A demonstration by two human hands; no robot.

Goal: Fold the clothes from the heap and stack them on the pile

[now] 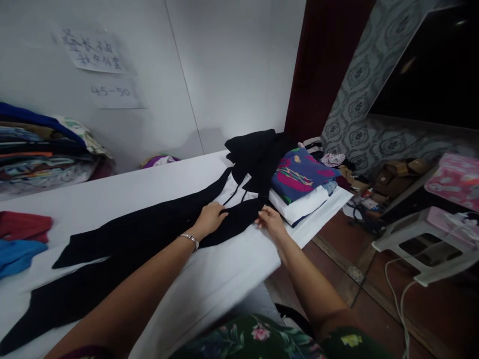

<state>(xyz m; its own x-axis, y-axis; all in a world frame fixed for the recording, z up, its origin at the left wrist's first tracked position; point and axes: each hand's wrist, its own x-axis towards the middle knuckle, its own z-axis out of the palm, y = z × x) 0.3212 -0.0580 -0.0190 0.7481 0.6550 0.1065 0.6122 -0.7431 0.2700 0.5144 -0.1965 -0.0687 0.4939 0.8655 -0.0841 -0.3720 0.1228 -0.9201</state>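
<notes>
A black jumpsuit (149, 224) lies stretched out along the white-covered table (239, 264). Its two long legs point to the left, and its bunched top (254, 154) is at the far right end. White shows through the gaps at its waist. My left hand (210, 219), with a silver bracelet on the wrist, is closed on the fabric just below the waist. At the near side edge of the waist, my right hand (270, 222) pinches the cloth between thumb and fingers.
A folded stack with a purple-blue printed garment (303, 174) on top sits right of the jumpsuit. Red (24, 227) and blue cloths (20, 257) lie at the left. Piled clothes (45, 144) stand behind. A plastic stool (434, 239) and cable are on the right.
</notes>
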